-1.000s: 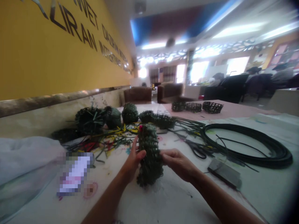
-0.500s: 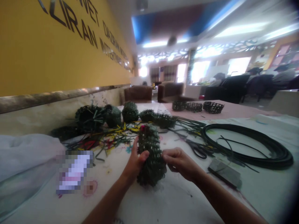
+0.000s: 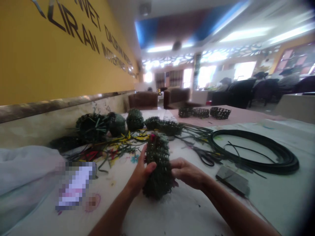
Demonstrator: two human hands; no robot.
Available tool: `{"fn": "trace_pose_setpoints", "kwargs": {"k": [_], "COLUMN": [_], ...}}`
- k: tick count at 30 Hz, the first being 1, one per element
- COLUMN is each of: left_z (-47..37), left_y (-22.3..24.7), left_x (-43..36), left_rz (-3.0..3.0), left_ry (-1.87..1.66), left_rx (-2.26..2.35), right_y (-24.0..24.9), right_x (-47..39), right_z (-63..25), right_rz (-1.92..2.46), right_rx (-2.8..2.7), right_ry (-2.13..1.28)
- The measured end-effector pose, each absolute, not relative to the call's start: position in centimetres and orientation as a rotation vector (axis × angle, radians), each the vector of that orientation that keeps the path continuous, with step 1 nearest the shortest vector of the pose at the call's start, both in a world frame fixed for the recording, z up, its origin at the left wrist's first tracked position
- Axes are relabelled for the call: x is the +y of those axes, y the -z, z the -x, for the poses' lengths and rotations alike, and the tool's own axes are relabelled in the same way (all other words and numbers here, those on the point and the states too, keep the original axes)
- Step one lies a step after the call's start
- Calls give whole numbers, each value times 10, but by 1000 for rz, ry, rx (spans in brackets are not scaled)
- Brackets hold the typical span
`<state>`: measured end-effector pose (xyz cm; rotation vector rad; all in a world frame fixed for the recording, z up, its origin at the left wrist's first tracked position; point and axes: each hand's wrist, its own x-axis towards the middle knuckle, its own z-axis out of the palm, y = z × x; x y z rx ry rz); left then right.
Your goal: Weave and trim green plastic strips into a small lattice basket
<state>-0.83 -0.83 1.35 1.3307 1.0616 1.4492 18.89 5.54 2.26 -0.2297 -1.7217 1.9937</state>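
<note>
A dark green woven basket (image 3: 158, 164) stands on its narrow side in front of me, with a small red spot near its top. My left hand (image 3: 142, 170) grips its left side, the thumb lying across the near face. At the right side of the weave is my right hand (image 3: 185, 172), its fingers bent and closed against the basket's edge. Some of those fingertips are hidden behind the basket, so a thin strip between them cannot be made out.
Behind the basket lie yellow and green strips (image 3: 123, 141) and several woven pieces (image 3: 135, 119). To the right are scissors (image 3: 205, 155), a coil of dark strip (image 3: 256, 150) and a grey block (image 3: 232, 180). A white cloth bag (image 3: 27, 173) lies at left. People sit far behind.
My right hand's fingers have shifted from a pinch beside the basket to tucked partly behind its right edge. The basket has turned slightly in my left hand. The whole view has shifted a little.
</note>
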Motion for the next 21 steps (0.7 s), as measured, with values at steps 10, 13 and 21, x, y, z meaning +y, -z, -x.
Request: {"fn": "trace_pose_setpoints", "kwargs": {"k": [10, 13, 21], "left_z": [4, 3, 2], "left_y": [-11, -12, -16], "left_x": [-9, -9, -12], "left_rz": [-1346, -1353, -1344], "left_ry": [-1504, -1514, -1483], "left_rx": [1078, 1076, 1121], "right_y": [-30, -31, -30], "right_x": [48, 45, 42], "right_z": [-189, -188, -185], "right_rz": [154, 150, 166], "right_rx": [-1681, -1685, -1662], "right_ry": [-1993, -1971, -1916]}}
